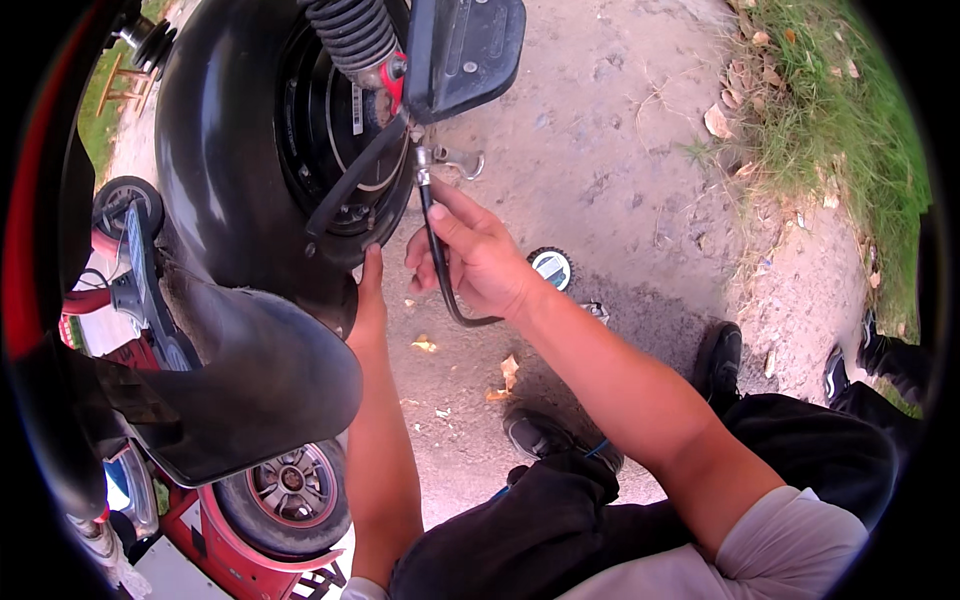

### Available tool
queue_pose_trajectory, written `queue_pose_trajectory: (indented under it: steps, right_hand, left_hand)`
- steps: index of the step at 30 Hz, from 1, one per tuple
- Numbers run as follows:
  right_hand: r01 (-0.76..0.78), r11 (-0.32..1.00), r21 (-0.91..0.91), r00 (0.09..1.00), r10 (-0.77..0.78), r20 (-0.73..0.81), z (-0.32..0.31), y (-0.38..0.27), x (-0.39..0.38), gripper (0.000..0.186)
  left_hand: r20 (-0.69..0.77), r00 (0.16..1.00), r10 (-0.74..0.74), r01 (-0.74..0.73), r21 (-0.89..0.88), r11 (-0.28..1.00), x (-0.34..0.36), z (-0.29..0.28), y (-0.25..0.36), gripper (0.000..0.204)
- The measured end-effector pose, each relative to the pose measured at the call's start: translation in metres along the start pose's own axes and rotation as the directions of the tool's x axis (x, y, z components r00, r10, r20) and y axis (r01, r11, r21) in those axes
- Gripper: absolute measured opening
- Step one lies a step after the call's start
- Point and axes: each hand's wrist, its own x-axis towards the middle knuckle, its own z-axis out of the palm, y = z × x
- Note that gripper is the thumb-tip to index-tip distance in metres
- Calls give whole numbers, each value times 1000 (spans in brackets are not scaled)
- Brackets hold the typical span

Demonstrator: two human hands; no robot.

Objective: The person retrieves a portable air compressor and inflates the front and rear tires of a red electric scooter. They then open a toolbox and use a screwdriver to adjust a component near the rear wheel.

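Note:
A black air hose runs through my right hand, with its thumb and fingers closed around the upper part. At the hose's top end, a metal chuck with a curved lever sits right beside the wheel's hub; whether it is seated on a valve is too small to tell. My left hand grips the lower edge of the wide black tyre, thumb on the near side and fingers hidden behind it. Below the right forearm is a round pressure gauge with a black ribbed rim.
A spring shock absorber and a black footrest are above the hub. A black mudguard juts out at left, over a red vehicle's wheel. Grass borders the dirt ground at right; another person's shoe stands there.

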Motion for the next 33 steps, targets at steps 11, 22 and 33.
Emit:
queue_pose_trajectory:
  steps: [11,22,33]
  right_hand:
    - [-313,950,9,915,304,-264,18,49,-1,25]
    - [-149,904,-400,846,-92,-525,17,82,26,33]
    - [-96,954,-285,832,-80,-550,25,80,43,31]
  left_hand:
    - [249,967,-60,93,-124,988,4,-6,-14,56]
    - [27,978,208,-205,323,924,0,-39,48,68]
    - [64,982,176,-187,360,914,3,-44,52,63]
